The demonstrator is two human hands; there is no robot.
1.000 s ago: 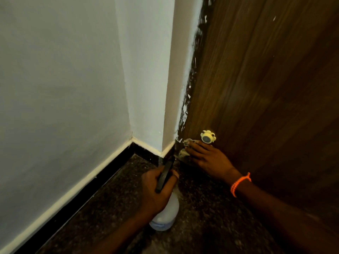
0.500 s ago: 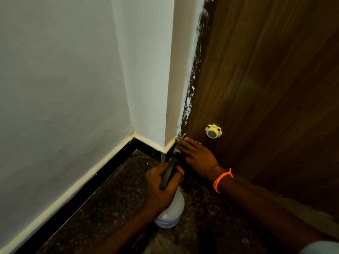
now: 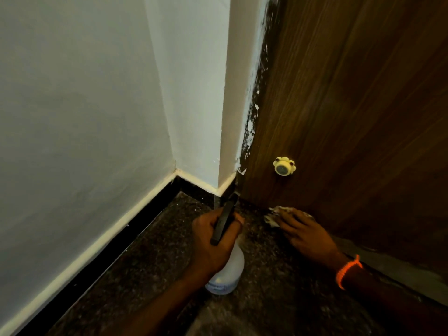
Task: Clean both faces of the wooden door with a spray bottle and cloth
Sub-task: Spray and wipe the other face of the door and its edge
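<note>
The left hand (image 3: 215, 241) curls round the neck of the spray bottle (image 3: 226, 272), which stands on the dark floor (image 3: 150, 275) near the wall corner. The right hand (image 3: 305, 234), fingers nearly straight, presses the cloth (image 3: 274, 215) against the bottom edge of the wooden door (image 3: 351, 117), below a yellow knob (image 3: 283, 166).

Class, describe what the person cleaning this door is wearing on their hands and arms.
Both forearms are bare, with no sleeves or gloves in view. The right hand has a bright orange beaded bracelet at its wrist. The left hand shows no jewellery or watch.
</note>
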